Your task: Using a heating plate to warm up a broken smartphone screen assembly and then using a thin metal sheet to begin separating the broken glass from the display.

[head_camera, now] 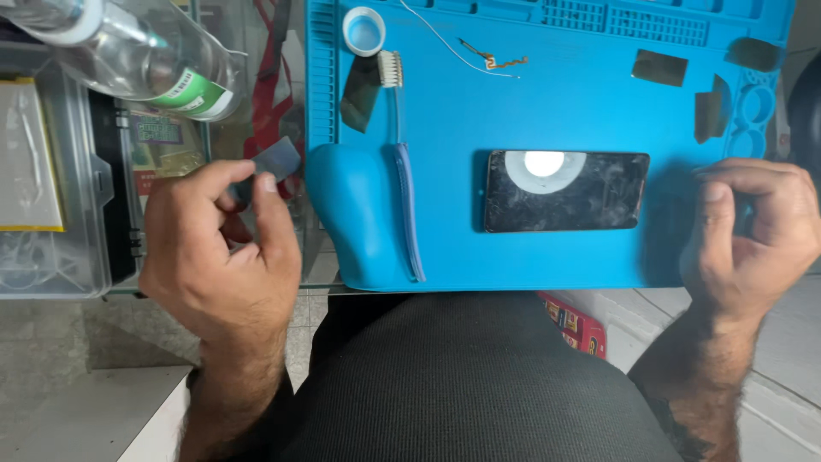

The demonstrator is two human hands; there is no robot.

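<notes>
My left hand (218,248) is raised left of the blue work mat (556,120) and pinches a small grey square piece (275,161) between thumb and fingers. My right hand (753,231) hovers by the mat's right edge with its fingers curled; whether anything is in it is hidden. A black phone (566,192) lies flat in the middle of the mat, its scuffed glass showing a round light reflection. A toothbrush (402,162) with white bristles and a blue handle lies on the mat to the left of the phone.
A white cap (364,30), a thin wire with a copper part (489,58) and several dark film pieces (660,67) lie on the mat. A clear plastic bottle (137,51) and storage boxes (51,180) stand at the left. My lap is below the mat.
</notes>
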